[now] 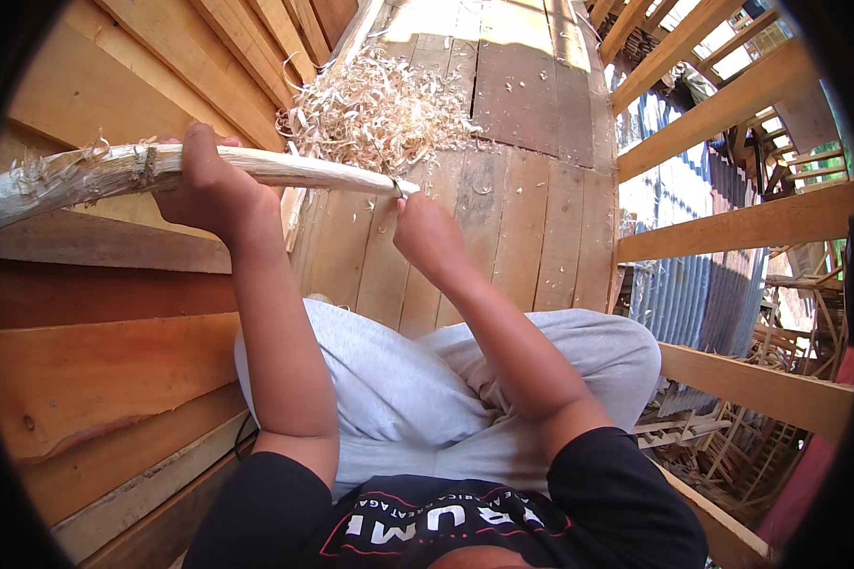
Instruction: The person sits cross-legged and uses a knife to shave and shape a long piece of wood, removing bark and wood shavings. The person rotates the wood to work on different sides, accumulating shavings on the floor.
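- Up in front of the person's knees, a long pale stick (pixel 304 171) runs sideways from the left edge to the middle of the view.
- The left hand (pixel 216 187) is wrapped around the stick.
- The right hand (pixel 425 232) is curled tight at the stick's right end, holding a dark thin piece (pixel 398 188) against the wood. It is too small to tell what that piece is.
- Left of the left hand, the stick is rough, with curly bits on it.
- Just past the stick, a big heap of wood shavings (pixel 380 109) lies on the plank floor (pixel 531 228).
- Below the hands are bent legs in light gray pants (pixel 380 379) and a black shirt (pixel 636 493).
- On the left side are big brown boards (pixel 114 370).
- On the right side are wooden rails (pixel 731 228), with wavy metal sheets (pixel 683 303) beyond them.
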Demonstrator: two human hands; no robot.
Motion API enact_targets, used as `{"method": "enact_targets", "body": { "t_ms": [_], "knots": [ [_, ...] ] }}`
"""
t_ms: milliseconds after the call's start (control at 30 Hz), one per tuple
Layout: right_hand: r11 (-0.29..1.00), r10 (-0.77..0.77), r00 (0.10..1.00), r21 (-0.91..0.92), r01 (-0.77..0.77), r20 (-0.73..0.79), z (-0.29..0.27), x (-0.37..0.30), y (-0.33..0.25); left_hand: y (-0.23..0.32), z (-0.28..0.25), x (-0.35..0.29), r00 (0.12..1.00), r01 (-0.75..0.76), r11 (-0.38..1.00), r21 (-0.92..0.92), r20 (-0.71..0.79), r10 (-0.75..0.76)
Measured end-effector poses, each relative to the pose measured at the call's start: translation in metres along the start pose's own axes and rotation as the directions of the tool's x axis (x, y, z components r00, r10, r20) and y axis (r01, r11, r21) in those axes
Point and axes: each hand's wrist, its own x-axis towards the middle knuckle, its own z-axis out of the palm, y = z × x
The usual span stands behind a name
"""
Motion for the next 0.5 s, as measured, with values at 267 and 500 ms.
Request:
{"method": "enact_targets", "body": {
  "t_ms": [267,500],
  "knots": [
    [0.997,-0.026,0.999,0.076,0.029,-0.036,0.002,0.000,-0.003,0.005,0.007,-0.004,0.999,-0.013,1.000,0.021,-0.042,0.013],
    [0.993,-0.086,0.995,0.077,0.089,-0.050,-0.014,-0.017,-0.033,-0.001,-0.003,0.002,0.999,-0.051,0.999,0.002,0.013,0.051]
  ]
}}
